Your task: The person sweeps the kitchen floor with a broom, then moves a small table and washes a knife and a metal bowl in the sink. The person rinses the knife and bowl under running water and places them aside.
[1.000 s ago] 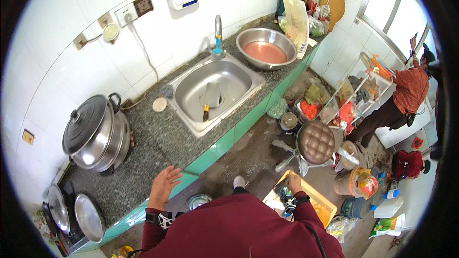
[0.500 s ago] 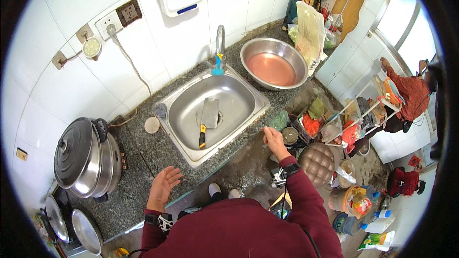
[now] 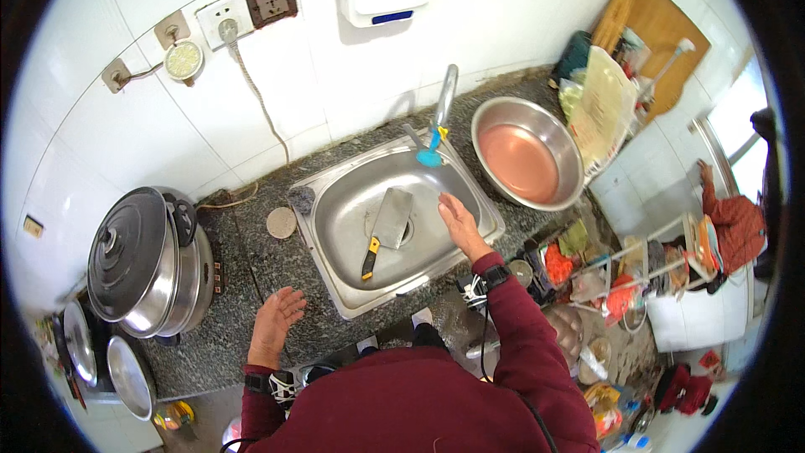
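Note:
My right hand [image 3: 462, 224] hangs over the right side of the steel sink [image 3: 344, 264], fingers stretched out and holding nothing. In the bottom of the sink lies a cleaver [image 3: 392, 216] with a yellow and black handle, apart from both hands. Above the sink's far right corner stands the faucet [image 3: 447, 99], with a blue piece at its spout. My left hand [image 3: 273, 325], open with its fingers spread, is near the counter's front edge, left of the sink, and grips nothing.
A metal basin [image 3: 570, 189] of reddish liquid stands right of the sink. A lidded steamer pot [image 3: 159, 273] is on the left. A round pale disc [image 3: 282, 222] and dark scouring pad [image 3: 300, 199] lie beside the sink. Far right, another person's red sleeve [image 3: 738, 231] shows by a rack.
My right hand has moved from beyond the counter's front edge to over the sink. The view has shifted to the right, and my left hand stays open near the counter edge.

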A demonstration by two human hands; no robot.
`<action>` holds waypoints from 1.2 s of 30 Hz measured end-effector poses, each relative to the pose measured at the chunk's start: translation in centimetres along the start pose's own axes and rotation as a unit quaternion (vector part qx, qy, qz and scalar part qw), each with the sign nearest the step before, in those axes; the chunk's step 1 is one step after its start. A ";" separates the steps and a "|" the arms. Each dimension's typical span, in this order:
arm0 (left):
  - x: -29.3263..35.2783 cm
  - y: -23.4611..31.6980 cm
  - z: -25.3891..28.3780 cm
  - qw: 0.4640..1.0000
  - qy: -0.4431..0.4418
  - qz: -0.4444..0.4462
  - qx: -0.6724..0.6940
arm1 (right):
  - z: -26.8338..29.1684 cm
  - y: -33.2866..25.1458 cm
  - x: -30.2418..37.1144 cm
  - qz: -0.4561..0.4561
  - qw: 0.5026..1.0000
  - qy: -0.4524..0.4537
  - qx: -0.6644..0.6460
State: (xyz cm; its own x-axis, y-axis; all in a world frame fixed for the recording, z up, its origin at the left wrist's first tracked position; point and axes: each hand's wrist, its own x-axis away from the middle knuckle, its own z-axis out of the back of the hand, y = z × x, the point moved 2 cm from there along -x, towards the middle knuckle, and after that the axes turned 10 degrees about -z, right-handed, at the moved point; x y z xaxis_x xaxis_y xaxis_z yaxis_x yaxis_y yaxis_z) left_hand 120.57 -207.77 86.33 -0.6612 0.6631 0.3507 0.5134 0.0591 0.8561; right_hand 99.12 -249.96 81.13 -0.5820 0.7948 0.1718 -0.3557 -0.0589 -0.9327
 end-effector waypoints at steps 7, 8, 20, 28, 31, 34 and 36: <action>0.5 -3.2 -3.8 0.998 0.052 0.006 0.041 | 1.5 -1.1 -12.6 0.166 0.985 -0.032 0.044; 0.5 -3.7 -4.4 0.997 0.067 0.011 0.041 | 1.0 -1.5 -14.6 0.177 0.982 -0.057 0.043; -1.5 -3.9 -11.0 0.996 0.080 0.024 0.034 | -0.4 -1.6 -22.7 0.099 0.950 -0.241 0.170; -9.7 -5.1 -16.7 0.999 -0.037 0.006 -0.007 | 1.4 -2.3 -19.7 0.072 0.968 -0.191 0.146; -14.2 -6.8 -18.8 0.997 -0.054 0.016 0.048 | 0.3 -0.3 -15.8 -0.085 0.957 -0.072 -0.269; -18.4 -9.3 -20.8 0.992 -0.054 0.029 0.112 | -3.0 2.8 -13.3 -0.267 0.784 -0.172 -0.534; -21.0 -10.9 -22.2 0.986 -0.049 0.029 0.157 | -4.4 3.4 -12.5 -0.253 0.748 -0.220 -0.573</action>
State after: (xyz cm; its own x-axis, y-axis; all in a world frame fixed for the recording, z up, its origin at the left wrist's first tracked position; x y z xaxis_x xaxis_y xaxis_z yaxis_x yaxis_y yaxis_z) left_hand 116.71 -238.86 78.04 -0.5771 0.7404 0.3445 0.7033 0.2363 0.6705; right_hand 108.37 -257.41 74.43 -0.8590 0.2498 0.4469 0.1021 0.9389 -0.3286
